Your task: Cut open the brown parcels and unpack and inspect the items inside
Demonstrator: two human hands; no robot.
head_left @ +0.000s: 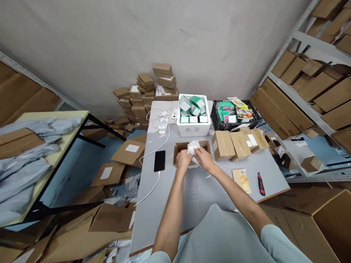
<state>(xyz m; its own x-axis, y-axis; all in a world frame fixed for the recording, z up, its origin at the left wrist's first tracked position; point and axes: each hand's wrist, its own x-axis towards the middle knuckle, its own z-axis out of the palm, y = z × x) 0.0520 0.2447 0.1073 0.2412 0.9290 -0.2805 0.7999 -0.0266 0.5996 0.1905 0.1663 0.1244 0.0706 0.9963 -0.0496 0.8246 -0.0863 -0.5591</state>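
Observation:
Both my hands meet over an open cardboard box (pixel 178 148) in the middle of the grey table. Between them is a crumpled white wrapped bundle (pixel 193 147), whose contents I cannot make out. My left hand (pixel 184 159) grips it from the left, fingers closed. From the right, my right hand (pixel 204 157) pinches its edge. The box's near side is partly hidden by the hands. Behind the box stands a white foam box (pixel 194 130) holding several green and white small boxes (pixel 195 110).
A black crate (pixel 222 126) with boxes and booklets stands back right, before it several taped cartons (pixel 223 146). A utility knife (pixel 261 183) and a yellowish card (pixel 241 180) lie right. A phone (pixel 159 161) on a charging cable and a power strip (pixel 163 124) are left.

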